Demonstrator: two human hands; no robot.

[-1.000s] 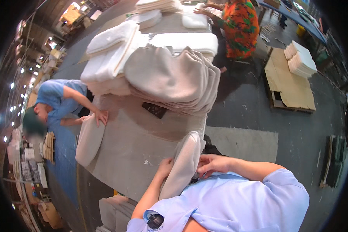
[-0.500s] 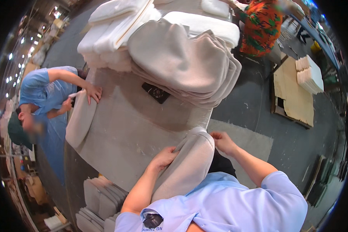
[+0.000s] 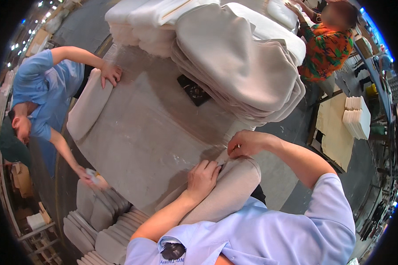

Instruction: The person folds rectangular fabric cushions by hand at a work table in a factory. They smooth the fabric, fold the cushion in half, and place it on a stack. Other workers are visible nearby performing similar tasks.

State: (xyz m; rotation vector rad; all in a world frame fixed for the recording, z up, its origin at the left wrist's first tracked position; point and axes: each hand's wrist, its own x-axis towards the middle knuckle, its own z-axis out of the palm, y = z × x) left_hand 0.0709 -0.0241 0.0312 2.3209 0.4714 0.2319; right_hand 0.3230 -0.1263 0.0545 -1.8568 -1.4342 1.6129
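A long beige padded cushion [image 3: 227,190] lies against the near edge of the plastic-covered table [image 3: 150,132], leaning toward my chest. My left hand [image 3: 202,179] presses down on the cushion's upper end with the fingers curled on the fabric. My right hand [image 3: 245,143] pinches the cushion's top corner between thumb and fingers, just above the left hand. Both forearms come up from my light blue shirt.
A tall pile of beige cushion covers [image 3: 241,66] fills the table's far side, with white foam pads [image 3: 137,22] behind. A dark flat object [image 3: 193,89] lies on the table. A person in blue [image 3: 40,92] holds another cushion [image 3: 87,106] at left. Stacked cushions [image 3: 99,221] stand below.
The cushion has come down from upright to lie lower on the table edge. Both my hands have shifted to its top end, and my view has moved closer to the table.
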